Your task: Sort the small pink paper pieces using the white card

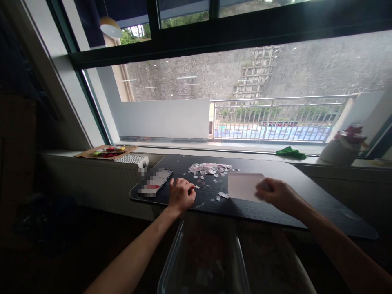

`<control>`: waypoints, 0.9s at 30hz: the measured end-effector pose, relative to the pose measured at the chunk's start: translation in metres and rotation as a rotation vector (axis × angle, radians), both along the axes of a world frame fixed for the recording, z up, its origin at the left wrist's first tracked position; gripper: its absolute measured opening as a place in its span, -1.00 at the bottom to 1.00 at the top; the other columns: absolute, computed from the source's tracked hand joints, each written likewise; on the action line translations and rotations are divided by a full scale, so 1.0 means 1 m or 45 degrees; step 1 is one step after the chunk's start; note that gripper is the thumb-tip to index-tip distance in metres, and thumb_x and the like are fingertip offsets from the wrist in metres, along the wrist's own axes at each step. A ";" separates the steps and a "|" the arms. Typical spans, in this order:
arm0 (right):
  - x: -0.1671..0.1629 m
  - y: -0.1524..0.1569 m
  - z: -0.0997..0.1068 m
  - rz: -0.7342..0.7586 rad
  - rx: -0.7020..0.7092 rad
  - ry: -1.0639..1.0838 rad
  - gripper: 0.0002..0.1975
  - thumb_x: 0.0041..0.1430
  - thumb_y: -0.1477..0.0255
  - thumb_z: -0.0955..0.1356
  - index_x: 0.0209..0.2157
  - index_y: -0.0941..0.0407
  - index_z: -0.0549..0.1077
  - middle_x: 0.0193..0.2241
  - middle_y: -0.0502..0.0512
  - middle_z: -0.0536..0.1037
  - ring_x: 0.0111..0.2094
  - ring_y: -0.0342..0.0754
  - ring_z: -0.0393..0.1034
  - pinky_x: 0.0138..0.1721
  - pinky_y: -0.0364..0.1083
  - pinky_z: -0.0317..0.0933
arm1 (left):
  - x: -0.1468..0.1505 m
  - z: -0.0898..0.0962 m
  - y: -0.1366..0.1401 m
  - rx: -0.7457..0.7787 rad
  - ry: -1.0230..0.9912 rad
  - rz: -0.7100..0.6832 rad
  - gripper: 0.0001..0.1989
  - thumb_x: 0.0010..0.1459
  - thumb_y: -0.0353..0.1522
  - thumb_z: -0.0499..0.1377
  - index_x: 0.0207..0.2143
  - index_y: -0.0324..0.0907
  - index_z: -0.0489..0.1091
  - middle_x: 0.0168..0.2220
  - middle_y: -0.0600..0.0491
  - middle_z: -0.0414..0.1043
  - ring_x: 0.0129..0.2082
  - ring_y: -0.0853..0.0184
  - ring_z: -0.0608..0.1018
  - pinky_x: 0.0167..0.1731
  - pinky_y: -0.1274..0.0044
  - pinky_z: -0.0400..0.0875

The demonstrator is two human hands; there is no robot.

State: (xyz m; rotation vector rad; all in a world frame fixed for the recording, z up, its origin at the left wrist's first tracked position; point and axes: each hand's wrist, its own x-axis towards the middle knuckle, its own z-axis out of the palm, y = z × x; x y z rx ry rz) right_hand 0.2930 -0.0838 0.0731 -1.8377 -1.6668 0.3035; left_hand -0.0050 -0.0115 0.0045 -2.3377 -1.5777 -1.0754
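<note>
My left hand [182, 194] is curled closed above the near edge of the dark table [306, 183]. A tiny white scrap shows by its fingertips; whether they pinch it I cannot tell. Slightly blurred, my right hand [275, 192] is closed at the right edge of a pale pink sheet [243, 185], covering part of it. What its fingers hold, if anything, is hidden. Beyond both hands lies a heap of small paper pieces [210, 168], with loose bits scattered in front. A larger white scrap [223, 195] touches the sheet's left side.
A phone [161, 179] lies at the table's left end. Below the front edge is a clear plastic bin [241, 261] with some scraps inside. The windowsill holds a brown board [88, 152] with colourful items, a green cloth [290, 152] and a pale rounded pot [339, 149].
</note>
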 end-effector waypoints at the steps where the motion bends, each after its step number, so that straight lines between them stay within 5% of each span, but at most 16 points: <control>1: 0.001 0.000 -0.001 -0.023 -0.001 0.019 -0.86 -0.15 0.31 0.35 -0.54 0.10 0.41 -0.61 0.01 0.45 -0.54 -0.09 0.29 -0.52 -0.14 0.15 | 0.001 0.001 0.000 -0.013 0.008 -0.004 -0.84 -0.01 -0.42 0.09 -0.43 -0.10 0.48 -0.36 0.03 0.49 -0.14 0.18 0.42 0.13 0.11 -0.04; 9: 0.000 -0.002 -0.005 -0.066 -0.043 0.103 -0.86 -0.14 0.33 0.35 -0.51 0.11 0.43 -0.57 0.05 0.48 -0.52 -0.08 0.33 -0.51 -0.13 0.16 | 0.060 0.029 -0.001 -0.306 0.112 -0.221 -0.79 0.05 -0.34 0.07 -0.44 -0.08 0.51 -0.33 0.02 0.53 -0.14 0.17 0.43 0.09 0.10 0.03; 15: 0.013 -0.010 -0.006 -0.098 -0.081 0.116 -0.85 -0.13 0.35 0.34 -0.48 0.13 0.45 -0.54 0.05 0.50 -0.51 -0.08 0.35 -0.51 -0.15 0.17 | 0.101 0.052 0.012 -0.714 0.284 -0.249 -0.73 -0.05 -0.19 0.17 -0.32 -0.12 0.50 -0.25 -0.05 0.53 -0.06 0.04 0.40 0.00 0.17 0.19; 22: 0.028 -0.015 -0.015 -0.066 -0.057 0.180 -0.84 -0.14 0.34 0.35 -0.48 0.13 0.45 -0.57 0.03 0.50 -0.53 -0.10 0.35 -0.54 -0.17 0.17 | 0.118 0.054 0.018 -0.865 0.351 -0.384 -0.93 -0.17 -0.37 0.23 -0.54 -0.15 0.49 -0.45 0.01 0.52 -0.14 0.11 0.45 0.00 0.21 0.21; 27: 0.043 -0.020 -0.021 -0.105 -0.046 0.187 -0.84 -0.16 0.36 0.34 -0.49 0.13 0.46 -0.58 0.03 0.50 -0.54 -0.09 0.36 -0.53 -0.15 0.18 | 0.109 0.052 0.021 -0.913 0.210 -0.492 -0.85 -0.09 -0.37 0.17 -0.43 -0.21 0.50 -0.45 0.04 0.52 -0.36 0.31 0.51 -0.22 0.45 0.39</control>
